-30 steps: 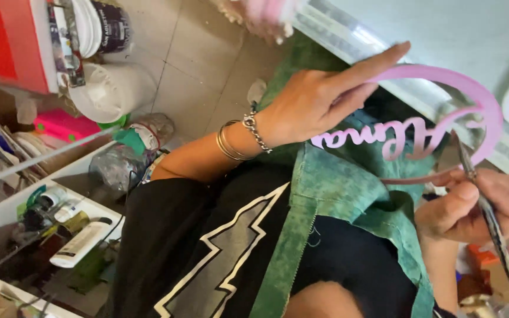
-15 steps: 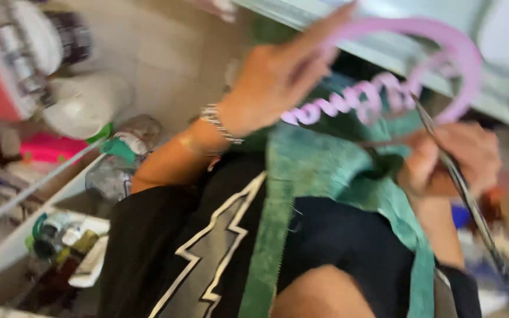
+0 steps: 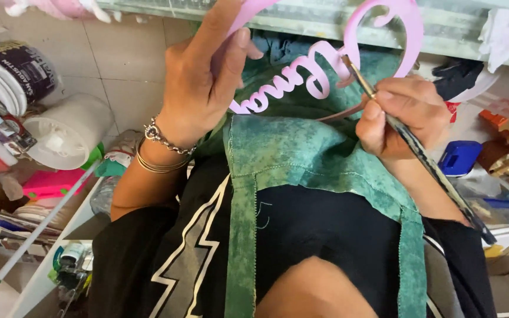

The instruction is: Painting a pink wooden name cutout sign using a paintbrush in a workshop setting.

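Pink script cutout [image 3: 319,70], a looping word joined to a large curved ring, sits in the upper middle of the frame, held up in front of the person's chest. The left hand [image 3: 204,82] grips it from the upper left, fingers [image 3: 231,59] closed around the ring's left arm with the thumb pressed along it; a chain bracelet and thin bangles [image 3: 160,150] circle that wrist. The right hand [image 3: 405,115], at the right of the frame, pinches a thin paintbrush [image 3: 419,153] between thumb and fingertips, fingers closed tight on the handle. The brush tip touches the cutout near where the lettering meets the ring, and the long handle slants down toward the lower right.

Below the hands hangs a mottled green apron [image 3: 301,159] over a black shirt with a white lightning pattern [image 3: 189,253]. At the left of the frame, a white bucket [image 3: 69,132] lies on its side on the tiled floor, with a bright pink object [image 3: 51,184] under it. A blue container [image 3: 459,158] sits at the right among clutter.
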